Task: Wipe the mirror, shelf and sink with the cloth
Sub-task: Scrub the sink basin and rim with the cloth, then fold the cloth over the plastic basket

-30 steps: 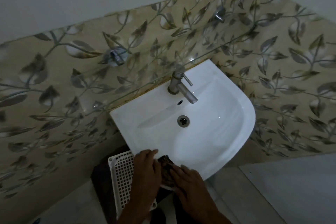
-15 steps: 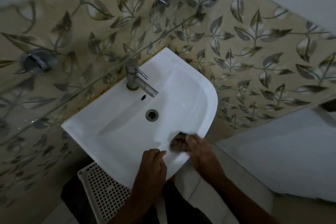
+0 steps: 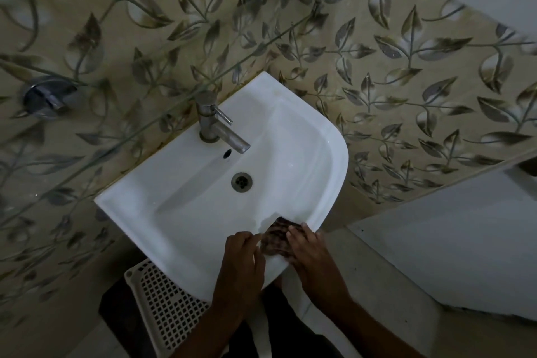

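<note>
The dark checked cloth (image 3: pixel 277 237) lies folded on the front rim of the white ceramic sink (image 3: pixel 203 212), at about 5 o'clock from the round metal drain (image 3: pixel 241 182). Your right hand (image 3: pixel 309 250) is laid flat over the right part of the cloth, fingers together, pressing it down on the rim. Your left hand (image 3: pixel 241 263) is just beside it at 9 o'clock from the cloth; the fingers are loosely curled and the tips seem to touch the cloth's left edge, but I cannot tell if they pinch it or only hold the rim.

I judge that you are now wiping the sink's front edge. To do it well, keep the palm flat so the whole cloth touches the ceramic, and follow the curve of the rim toward 3 o'clock, then up to 1 o'clock where it meets the tiled wall with the leaf pattern (image 3: pixel 406 81). Let the cloth wrap a little over the outer lip, because dirt collects there. After the rim, go down into the bowl in overlapping strokes toward the drain, and finish around the base of the grey metal tap (image 3: pixel 213 125) at 11 o'clock from the drain.

The white plastic lattice basket (image 3: pixel 162 308) stands under the sink at 7 o'clock; take care that the cloth does not slip off the edge and fall there. The mirror is not in view here.
</note>
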A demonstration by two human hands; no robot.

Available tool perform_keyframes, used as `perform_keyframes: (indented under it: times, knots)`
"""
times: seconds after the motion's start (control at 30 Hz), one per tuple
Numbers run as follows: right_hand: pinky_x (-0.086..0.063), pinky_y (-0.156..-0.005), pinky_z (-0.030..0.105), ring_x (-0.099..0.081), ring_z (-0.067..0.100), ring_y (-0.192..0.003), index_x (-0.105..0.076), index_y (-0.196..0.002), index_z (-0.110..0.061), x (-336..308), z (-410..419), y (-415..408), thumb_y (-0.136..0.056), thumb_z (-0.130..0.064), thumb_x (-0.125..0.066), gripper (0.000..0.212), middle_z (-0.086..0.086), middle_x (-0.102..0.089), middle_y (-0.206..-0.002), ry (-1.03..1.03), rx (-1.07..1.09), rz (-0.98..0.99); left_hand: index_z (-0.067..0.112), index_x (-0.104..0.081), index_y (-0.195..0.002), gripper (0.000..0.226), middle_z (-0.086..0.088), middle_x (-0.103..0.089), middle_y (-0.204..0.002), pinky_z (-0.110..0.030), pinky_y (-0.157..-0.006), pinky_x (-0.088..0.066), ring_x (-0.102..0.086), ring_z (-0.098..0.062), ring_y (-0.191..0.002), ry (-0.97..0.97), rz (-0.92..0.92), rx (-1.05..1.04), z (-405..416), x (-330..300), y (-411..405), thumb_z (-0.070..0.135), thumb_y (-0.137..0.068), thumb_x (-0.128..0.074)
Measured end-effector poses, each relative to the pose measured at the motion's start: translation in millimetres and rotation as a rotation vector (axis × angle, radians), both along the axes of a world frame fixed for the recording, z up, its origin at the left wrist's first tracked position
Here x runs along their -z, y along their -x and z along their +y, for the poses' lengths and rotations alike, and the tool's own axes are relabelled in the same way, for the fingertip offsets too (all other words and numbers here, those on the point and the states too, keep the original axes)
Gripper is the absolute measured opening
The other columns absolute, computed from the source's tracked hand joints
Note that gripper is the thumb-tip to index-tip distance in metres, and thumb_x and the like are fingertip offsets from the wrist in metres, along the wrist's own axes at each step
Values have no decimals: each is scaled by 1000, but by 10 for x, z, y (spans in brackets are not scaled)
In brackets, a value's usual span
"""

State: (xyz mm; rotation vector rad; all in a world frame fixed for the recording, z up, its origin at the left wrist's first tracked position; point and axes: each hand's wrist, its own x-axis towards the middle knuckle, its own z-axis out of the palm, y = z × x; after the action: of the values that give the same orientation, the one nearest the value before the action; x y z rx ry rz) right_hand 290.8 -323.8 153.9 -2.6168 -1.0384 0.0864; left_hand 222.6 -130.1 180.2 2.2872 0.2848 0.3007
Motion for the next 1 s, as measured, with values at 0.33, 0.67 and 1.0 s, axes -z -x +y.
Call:
perform_keyframes:
  times: [0.33,0.67,1.0]
  knots:
    - [-30,-116,54,-36,28,-145,-55,-140,-9,-22,-179,-514,-106,-33,-33,47,5,-52,-148,-103,242,-76,10,-68,-118,29,6,-55,-109,-5,-94,-37,-43,0,-106,47,63,-64,54,-35,117,2,-91,-64]
    - [-36,-104,39,-49,25,-130,-64,-127,-13,-16,637,758,-89,-17,-45,42,4,-60,-137,-121,-135,43,10,-70,-114,25,-6,-62,-114,3,-101,-20,-40,3,-106,57,112,-338,515,-159,748,7,-93,-56]
    - [-48,-75,5,-67,-10,-91,-66,-111,-44,-1023,1775,946,-102,-30,-50,23,-33,-71,-91,-409,91,855,15,-66,-122,47,0,-58,-120,-32,-99,-43,-55,-16,-111,194,141,-781,841,42,1852,39,-98,-34]
